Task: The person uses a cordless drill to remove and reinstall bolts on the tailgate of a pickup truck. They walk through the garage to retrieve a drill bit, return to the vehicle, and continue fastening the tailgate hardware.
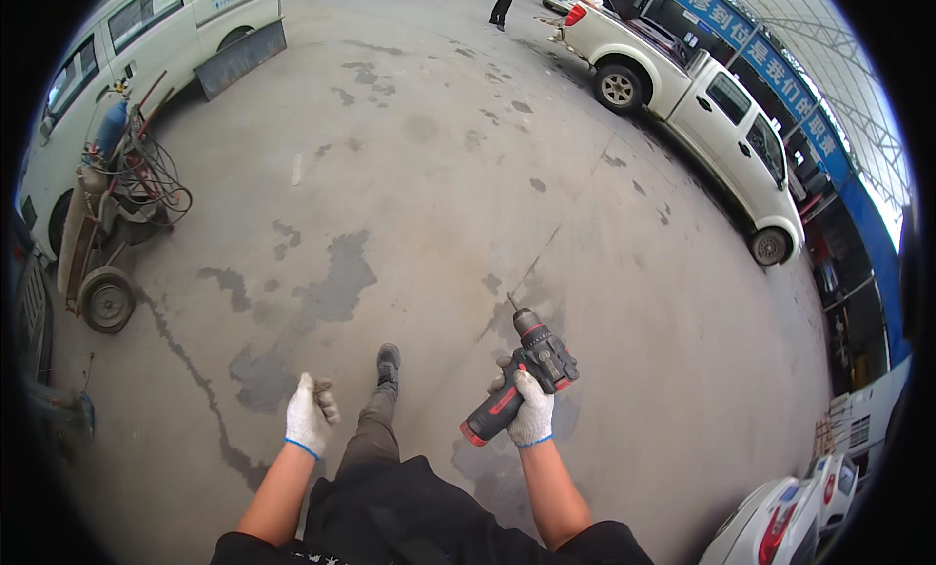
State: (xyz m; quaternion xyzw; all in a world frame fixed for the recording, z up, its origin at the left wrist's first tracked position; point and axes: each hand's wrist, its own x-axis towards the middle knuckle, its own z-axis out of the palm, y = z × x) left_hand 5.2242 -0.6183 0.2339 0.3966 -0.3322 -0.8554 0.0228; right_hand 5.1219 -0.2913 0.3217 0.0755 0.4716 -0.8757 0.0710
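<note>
My right hand, in a white knit glove with a blue cuff edge, grips a black and red cordless drill by its handle. A thin bit stands in the chuck and points up and away to the left. My left hand, gloved the same way, hangs at the left with its fingers curled; nothing shows in it, though its palm side is partly hidden. Between the hands, one leg and a dark shoe are over the stained concrete floor.
At the left stands a wheeled cart with a blue gas cylinder and coiled hoses, beside a white van. A white pickup truck is at the right, a white car lower right. A person stands far ahead.
</note>
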